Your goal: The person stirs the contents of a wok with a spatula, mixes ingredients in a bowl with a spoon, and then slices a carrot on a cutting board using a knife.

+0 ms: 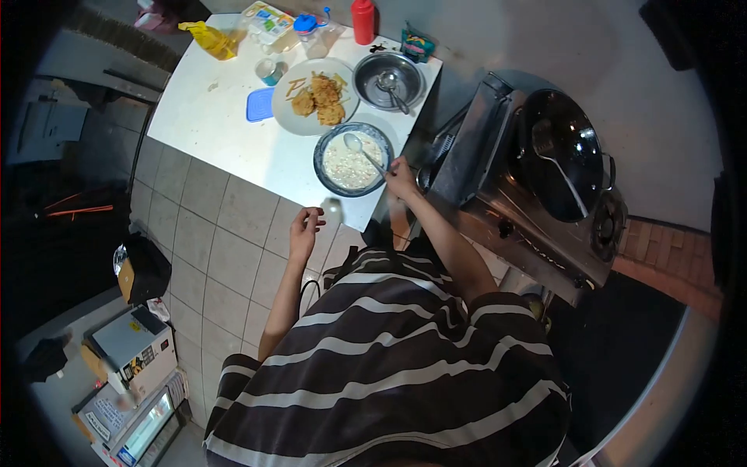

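Observation:
My right hand (402,177) grips the handle of a metal spoon (360,149) whose bowl rests in a dark-rimmed bowl (323,143) of pale batter on the white table (210,109). My left hand (304,231) hangs loose with its fingers apart, below the table's near edge and holding nothing. Just beyond the batter bowl, a grey plate (289,109) carries several golden fried pieces. A steel bowl (389,79) with a spoon in it stands to the plate's right.
A gas stove (498,187) on the right holds a black wok (562,152) with a ladle. At the table's far edge are an oil bottle (208,38), a red bottle (362,21), jars and a blue lid (260,104). Boxes (128,354) sit on the tiled floor.

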`<control>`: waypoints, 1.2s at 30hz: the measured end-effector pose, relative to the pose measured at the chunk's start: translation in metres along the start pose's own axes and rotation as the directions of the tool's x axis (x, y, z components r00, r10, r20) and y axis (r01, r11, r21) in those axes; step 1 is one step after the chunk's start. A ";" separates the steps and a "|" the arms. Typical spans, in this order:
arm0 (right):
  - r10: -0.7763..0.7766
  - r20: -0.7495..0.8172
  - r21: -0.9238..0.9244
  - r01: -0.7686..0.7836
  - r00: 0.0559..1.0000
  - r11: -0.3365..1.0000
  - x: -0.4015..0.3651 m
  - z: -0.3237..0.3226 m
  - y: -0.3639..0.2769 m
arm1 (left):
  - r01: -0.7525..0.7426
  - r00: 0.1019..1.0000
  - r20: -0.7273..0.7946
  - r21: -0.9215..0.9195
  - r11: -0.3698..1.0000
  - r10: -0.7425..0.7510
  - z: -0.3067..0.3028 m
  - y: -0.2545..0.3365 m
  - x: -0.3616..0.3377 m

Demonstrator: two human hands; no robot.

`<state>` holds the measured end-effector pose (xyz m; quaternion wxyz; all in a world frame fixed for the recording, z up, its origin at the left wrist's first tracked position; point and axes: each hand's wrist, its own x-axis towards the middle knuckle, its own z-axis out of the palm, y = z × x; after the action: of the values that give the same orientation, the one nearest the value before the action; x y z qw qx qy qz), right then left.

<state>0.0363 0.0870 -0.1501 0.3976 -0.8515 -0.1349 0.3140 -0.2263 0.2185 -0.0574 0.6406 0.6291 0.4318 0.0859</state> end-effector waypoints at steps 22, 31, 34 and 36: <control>-0.304 0.186 -0.615 0.352 0.934 0.706 -0.006 -0.046 -0.096 | 0.048 0.998 0.049 -0.036 0.998 -0.046 0.002 -0.002 0.005; -0.530 0.275 -0.713 0.540 0.802 0.448 -0.016 -0.076 -0.084 | 0.090 0.995 0.037 -0.066 0.994 -0.088 -0.002 -0.010 0.000; -0.453 0.220 -0.683 0.468 0.864 0.561 -0.022 -0.066 -0.071 | 0.096 0.995 0.045 -0.068 0.993 -0.093 0.000 -0.005 0.001; -0.336 0.087 -0.414 0.341 0.938 0.844 -0.029 -0.051 -0.056 | 0.090 0.995 0.039 -0.068 0.994 -0.088 0.001 -0.003 0.003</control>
<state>0.0480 0.0794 -0.0702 0.2518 -0.8783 -0.3498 0.2069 -0.2249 0.2190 -0.0613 0.6731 0.5878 0.4446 0.0610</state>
